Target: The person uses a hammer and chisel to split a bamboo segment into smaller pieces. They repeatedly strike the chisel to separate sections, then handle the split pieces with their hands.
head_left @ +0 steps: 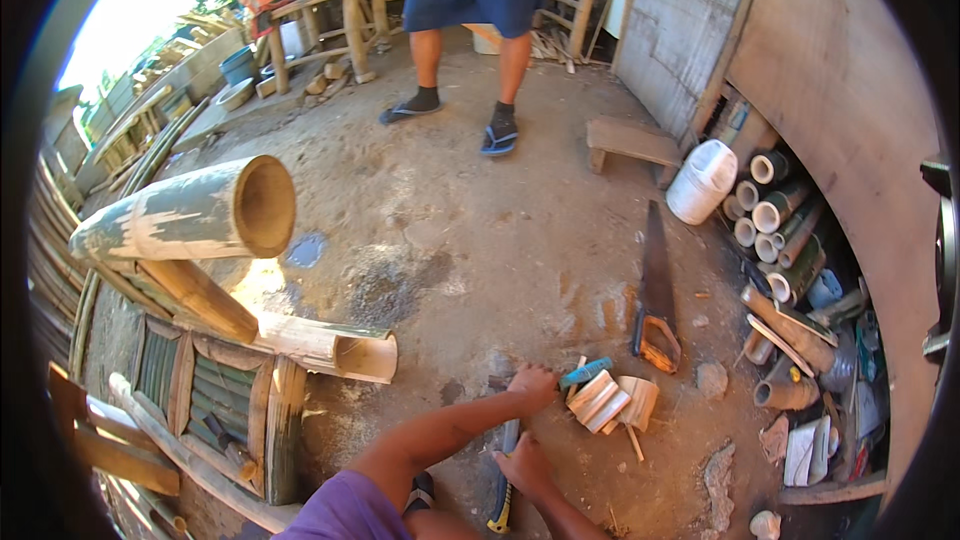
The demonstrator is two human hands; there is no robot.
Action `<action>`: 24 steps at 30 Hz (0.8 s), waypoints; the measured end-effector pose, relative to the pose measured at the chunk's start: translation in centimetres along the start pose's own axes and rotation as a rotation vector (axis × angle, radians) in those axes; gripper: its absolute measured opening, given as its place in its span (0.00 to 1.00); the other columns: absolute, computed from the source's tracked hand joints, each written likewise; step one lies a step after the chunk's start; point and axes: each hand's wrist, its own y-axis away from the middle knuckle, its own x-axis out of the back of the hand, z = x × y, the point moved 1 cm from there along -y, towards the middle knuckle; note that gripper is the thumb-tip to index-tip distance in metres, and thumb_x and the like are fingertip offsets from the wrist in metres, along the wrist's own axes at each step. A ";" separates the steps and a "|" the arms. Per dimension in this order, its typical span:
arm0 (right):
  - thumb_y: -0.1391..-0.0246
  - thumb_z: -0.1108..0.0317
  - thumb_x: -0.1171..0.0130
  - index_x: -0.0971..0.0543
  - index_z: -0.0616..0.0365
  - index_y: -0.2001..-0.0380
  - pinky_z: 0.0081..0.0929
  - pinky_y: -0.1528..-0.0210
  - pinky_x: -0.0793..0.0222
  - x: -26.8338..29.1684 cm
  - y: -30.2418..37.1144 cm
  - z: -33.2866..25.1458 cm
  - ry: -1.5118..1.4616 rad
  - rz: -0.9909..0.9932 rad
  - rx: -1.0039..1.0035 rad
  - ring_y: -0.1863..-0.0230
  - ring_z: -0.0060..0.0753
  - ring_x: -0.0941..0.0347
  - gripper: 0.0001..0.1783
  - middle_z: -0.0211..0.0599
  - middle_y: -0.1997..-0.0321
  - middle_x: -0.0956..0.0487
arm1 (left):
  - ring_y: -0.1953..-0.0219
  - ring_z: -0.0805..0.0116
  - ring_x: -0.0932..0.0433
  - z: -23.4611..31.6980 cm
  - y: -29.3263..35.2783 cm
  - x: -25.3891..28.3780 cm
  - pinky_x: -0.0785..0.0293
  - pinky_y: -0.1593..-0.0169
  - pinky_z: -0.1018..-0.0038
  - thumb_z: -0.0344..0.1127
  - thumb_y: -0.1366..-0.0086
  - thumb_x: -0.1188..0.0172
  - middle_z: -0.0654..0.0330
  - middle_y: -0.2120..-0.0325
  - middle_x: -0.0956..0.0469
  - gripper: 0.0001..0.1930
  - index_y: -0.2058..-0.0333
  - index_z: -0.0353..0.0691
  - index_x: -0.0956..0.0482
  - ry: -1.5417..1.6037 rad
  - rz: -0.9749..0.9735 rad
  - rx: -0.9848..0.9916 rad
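My left hand [533,387] reaches across from a purple sleeve and is closed, its fingers curled. What it grips, if anything, is hidden; the dark head end of a tool lies beside it. My right hand [525,465] is closed around that tool, which looks like a hammer with a black and yellow handle [500,515]. Just right of my left hand lies a teal object [585,372], its kind unclear. It touches a small pile of split wood pieces [600,402] on the dirt floor.
A handsaw [656,285] lies beyond the wood. Bamboo tubes [775,215] and a white jug [701,182] stand at right, near a low bench [632,142]. Large bamboo [165,210] and a framed bamboo panel [225,390] are left. Another person's feet [498,130] stand ahead.
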 end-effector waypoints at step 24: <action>0.42 0.71 0.46 0.34 0.63 0.41 0.22 0.81 0.30 15.6 3.3 -16.5 -1.039 0.008 0.414 0.81 0.20 0.31 0.26 0.31 0.75 0.28 | 0.71 0.48 0.20 1.6 17.9 36.6 0.24 0.67 0.58 0.38 0.47 0.38 0.51 0.70 0.21 0.18 0.59 0.39 0.26 -0.165 0.620 0.067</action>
